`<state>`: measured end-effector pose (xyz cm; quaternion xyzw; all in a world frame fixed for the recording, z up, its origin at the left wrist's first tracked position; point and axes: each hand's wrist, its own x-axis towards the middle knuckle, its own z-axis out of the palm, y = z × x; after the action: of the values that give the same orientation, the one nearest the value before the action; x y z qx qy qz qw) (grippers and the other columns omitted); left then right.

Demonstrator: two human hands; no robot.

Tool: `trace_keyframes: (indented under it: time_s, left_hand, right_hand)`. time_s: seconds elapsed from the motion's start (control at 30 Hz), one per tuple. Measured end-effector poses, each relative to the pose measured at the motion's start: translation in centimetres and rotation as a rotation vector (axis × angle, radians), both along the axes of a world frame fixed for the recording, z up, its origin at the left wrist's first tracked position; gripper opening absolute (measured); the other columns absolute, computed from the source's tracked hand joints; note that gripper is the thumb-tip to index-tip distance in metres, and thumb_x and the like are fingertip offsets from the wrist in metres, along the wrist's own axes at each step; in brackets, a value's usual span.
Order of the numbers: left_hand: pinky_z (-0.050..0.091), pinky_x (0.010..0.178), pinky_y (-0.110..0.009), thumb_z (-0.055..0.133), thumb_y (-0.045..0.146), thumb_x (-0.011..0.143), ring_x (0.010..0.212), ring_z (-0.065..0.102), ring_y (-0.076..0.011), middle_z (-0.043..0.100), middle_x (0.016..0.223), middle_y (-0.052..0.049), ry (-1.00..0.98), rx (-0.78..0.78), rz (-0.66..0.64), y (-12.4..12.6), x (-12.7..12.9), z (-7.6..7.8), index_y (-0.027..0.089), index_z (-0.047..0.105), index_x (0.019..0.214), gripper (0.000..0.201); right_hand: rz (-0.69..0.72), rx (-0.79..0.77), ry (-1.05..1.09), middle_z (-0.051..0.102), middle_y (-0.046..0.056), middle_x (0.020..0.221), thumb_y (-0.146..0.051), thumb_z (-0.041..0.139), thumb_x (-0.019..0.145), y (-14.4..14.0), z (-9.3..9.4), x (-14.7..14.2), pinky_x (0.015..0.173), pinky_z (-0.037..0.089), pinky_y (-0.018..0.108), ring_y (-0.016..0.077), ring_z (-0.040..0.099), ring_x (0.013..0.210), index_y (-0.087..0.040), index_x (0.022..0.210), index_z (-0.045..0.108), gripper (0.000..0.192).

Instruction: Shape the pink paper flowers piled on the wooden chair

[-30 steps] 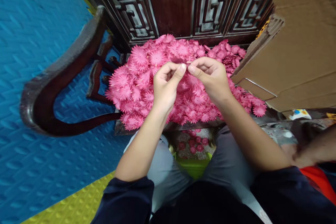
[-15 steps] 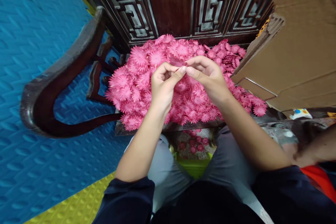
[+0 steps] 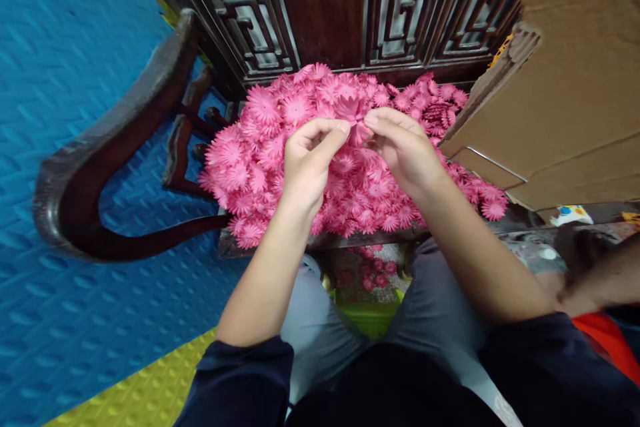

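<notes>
A big heap of pink paper flowers (image 3: 260,140) covers the seat of a dark carved wooden chair (image 3: 320,13) in front of me. My left hand (image 3: 307,160) and my right hand (image 3: 403,147) meet above the heap, fingertips pinching one pink flower (image 3: 353,113) between them. The flower's petals fan out above my fingers. A few more pink flowers lie in a green container (image 3: 370,317) between my knees.
The chair's curved armrest (image 3: 100,153) sweeps out at the left over blue foam floor mats (image 3: 60,67). A large cardboard box (image 3: 565,93) stands at the right. Another person's arm (image 3: 600,280) shows at the right edge. A yellow mat (image 3: 145,393) lies near my left knee.
Both hands have shifted slightly up and away. The flower between my fingertips now shows more of its spread petals above the fingers.
</notes>
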<state>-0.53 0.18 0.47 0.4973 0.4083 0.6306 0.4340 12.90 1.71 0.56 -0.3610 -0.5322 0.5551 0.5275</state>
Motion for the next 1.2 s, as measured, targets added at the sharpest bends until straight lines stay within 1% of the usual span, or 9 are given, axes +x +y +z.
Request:
trace_keyframes:
  time_s: [0.2, 0.27, 0.37, 0.5, 0.67, 0.83, 0.97, 1.07, 1.2]
  left_hand:
    - [0.047, 0.068, -0.023, 0.068, 0.035, 0.075, 0.06, 0.052, -0.0065, 0.054, 0.061, 0.004, 0.082, 0.052, 0.165, 0.1, 0.0, -0.4, 0.02, 0.054, 0.061, 0.025]
    - [0.046, 0.069, -0.023, 0.065, 0.04, 0.077, 0.062, 0.051, -0.0068, 0.052, 0.062, 0.004, 0.09, 0.06, 0.196, 0.5, -0.5, -0.5, 0.02, 0.052, 0.062, 0.028]
    - [0.046, 0.069, -0.024, 0.063, 0.048, 0.076, 0.063, 0.051, -0.0075, 0.051, 0.065, 0.003, 0.096, 0.068, 0.216, 0.8, -1.0, -0.5, 0.021, 0.051, 0.064, 0.032]
    - [0.045, 0.065, -0.024, 0.064, 0.052, 0.073, 0.062, 0.05, -0.0077, 0.052, 0.066, 0.003, 0.122, 0.118, 0.205, 0.5, -0.7, -0.2, 0.021, 0.055, 0.067, 0.033]
    - [0.044, 0.061, -0.022, 0.069, 0.044, 0.072, 0.058, 0.047, -0.0061, 0.051, 0.061, 0.004, 0.147, 0.109, 0.252, -0.1, -0.2, 0.1, 0.021, 0.057, 0.064, 0.028]
    - [0.046, 0.064, -0.022, 0.067, 0.034, 0.076, 0.063, 0.054, -0.0076, 0.06, 0.066, 0.003, 0.148, 0.074, 0.173, -0.3, 0.1, 0.2, 0.021, 0.063, 0.067, 0.015]
    - [0.047, 0.068, -0.022, 0.07, 0.031, 0.073, 0.069, 0.059, -0.0084, 0.065, 0.072, 0.003, 0.09, 0.102, 0.081, -0.4, 0.1, 0.1, 0.022, 0.066, 0.073, 0.01]
    - [0.046, 0.066, -0.02, 0.072, 0.028, 0.07, 0.067, 0.057, -0.0071, 0.065, 0.071, 0.004, 0.037, 0.104, 0.07, -0.4, 0.1, 0.1, 0.022, 0.067, 0.071, 0.008]
    - [0.046, 0.066, -0.02, 0.072, 0.023, 0.07, 0.063, 0.056, -0.0058, 0.064, 0.066, 0.004, -0.031, 0.074, 0.061, -0.4, 0.2, 0.3, 0.021, 0.067, 0.067, 0.007]
  right_hand:
    - [-0.034, -0.078, 0.028, 0.063, 0.0, 0.076, -0.055, 0.058, 0.073, 2.8, -3.2, 2.1, 0.068, 0.051, 0.031, 0.0126, 0.059, 0.073, -0.022, 0.081, 0.059, 0.034]
    - [-0.024, -0.037, 0.0, 0.06, 0.0, 0.075, -0.057, 0.056, 0.074, 4.0, -4.3, 3.4, 0.069, 0.05, 0.033, 0.0131, 0.059, 0.074, -0.023, 0.082, 0.057, 0.035]
    - [-0.093, 0.014, -0.026, 0.058, 0.0, 0.076, -0.056, 0.056, 0.075, 4.6, -4.8, 4.3, 0.069, 0.049, 0.032, 0.013, 0.058, 0.074, -0.023, 0.083, 0.057, 0.034]
    - [-0.209, 0.096, -0.076, 0.057, -0.001, 0.079, -0.053, 0.056, 0.076, 3.4, -4.0, 3.0, 0.067, 0.049, 0.03, 0.0121, 0.057, 0.074, -0.024, 0.083, 0.056, 0.03]
    - [-0.338, 0.277, -0.154, 0.054, 0.0, 0.078, -0.053, 0.045, 0.083, 0.8, -2.2, 0.6, 0.07, 0.048, 0.031, 0.013, 0.056, 0.077, -0.024, 0.08, 0.05, 0.029]
    - [-0.242, 0.277, -0.246, 0.06, 0.0, 0.089, -0.048, 0.055, 0.08, -1.0, 0.0, -0.4, 0.079, 0.048, 0.034, 0.0146, 0.057, 0.085, -0.027, 0.089, 0.055, 0.023]
    - [-0.211, 0.32, -0.29, 0.064, 0.0, 0.092, -0.046, 0.064, 0.073, -1.4, 1.0, -0.7, 0.088, 0.046, 0.034, 0.0147, 0.058, 0.092, -0.024, 0.086, 0.06, 0.026]
    - [-0.183, 0.306, -0.28, 0.064, -0.001, 0.081, -0.048, 0.062, 0.074, -1.3, 1.1, -0.8, 0.086, 0.047, 0.033, 0.0132, 0.059, 0.085, -0.021, 0.077, 0.061, 0.027]
    - [-0.097, 0.197, -0.236, 0.062, -0.001, 0.072, -0.049, 0.057, 0.077, -1.2, 0.8, -0.9, 0.075, 0.049, 0.029, 0.0123, 0.059, 0.076, -0.019, 0.071, 0.061, 0.031]
